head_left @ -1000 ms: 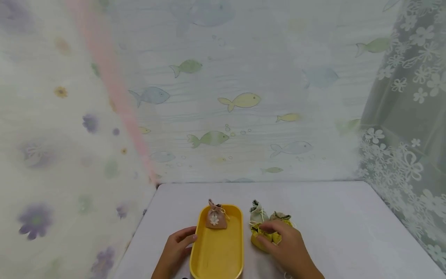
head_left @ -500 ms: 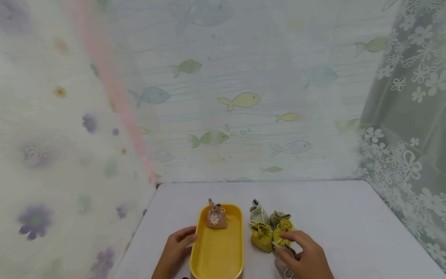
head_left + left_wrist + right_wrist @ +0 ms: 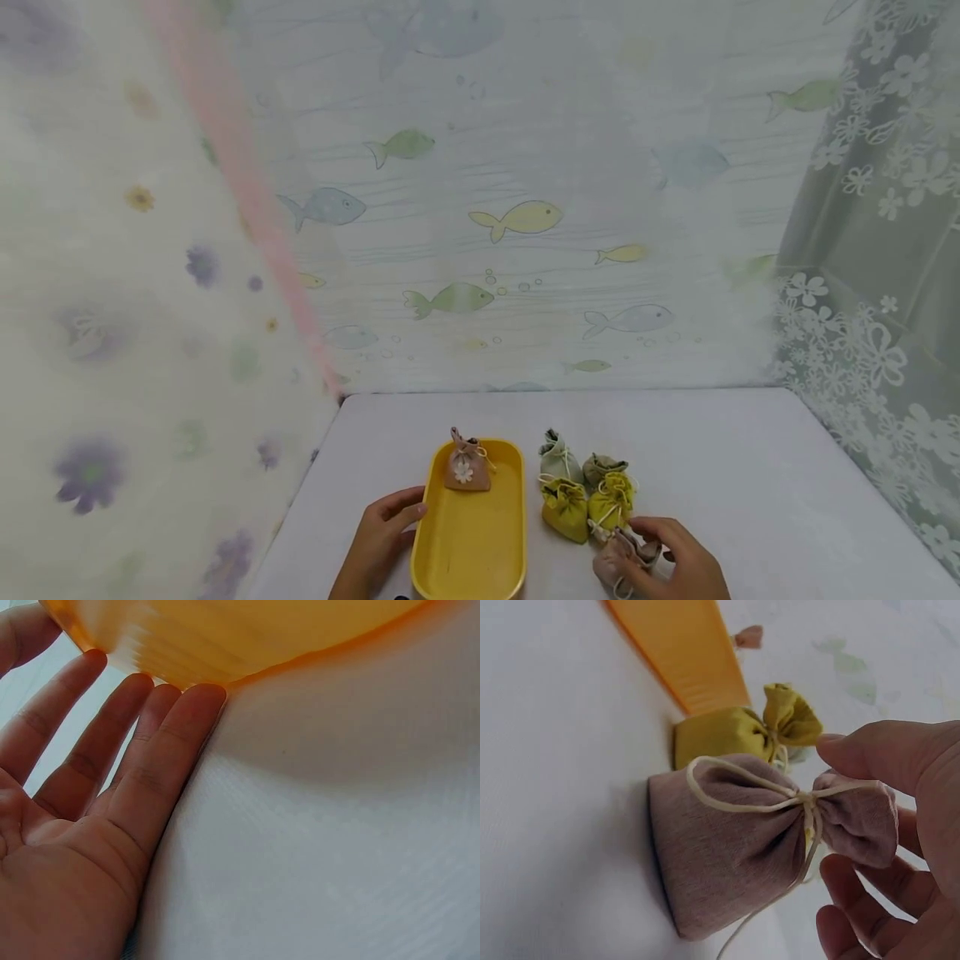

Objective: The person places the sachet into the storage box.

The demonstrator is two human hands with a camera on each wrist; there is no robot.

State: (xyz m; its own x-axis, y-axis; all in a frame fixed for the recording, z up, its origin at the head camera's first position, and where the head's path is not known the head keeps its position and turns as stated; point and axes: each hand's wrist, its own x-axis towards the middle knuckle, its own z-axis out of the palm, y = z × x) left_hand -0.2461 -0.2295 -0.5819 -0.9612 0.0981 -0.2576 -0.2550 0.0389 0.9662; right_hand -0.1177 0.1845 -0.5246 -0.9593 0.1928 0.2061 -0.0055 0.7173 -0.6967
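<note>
My left hand rests against the left side of a yellow tray; in the left wrist view its nearly straight fingertips touch the tray's outer wall. A pinkish-brown drawstring pouch with a white flower stands at the tray's far end. My right hand is at a mauve drawstring pouch right of the tray. In the right wrist view, thumb and fingers are spread around the pouch's gathered neck, with a gap showing at the thumb. A cream cord is tied in a bow there.
Beyond the mauve pouch are a mustard pouch and a brighter yellow pouch. Behind these stand a pale grey-green pouch and a brownish pouch. The white table meets a fish-patterned curtain at the back.
My right hand has moved from over the yellow pouches rightward and nearer to me, to the mauve pouch. The left hand and tray have stayed in place.
</note>
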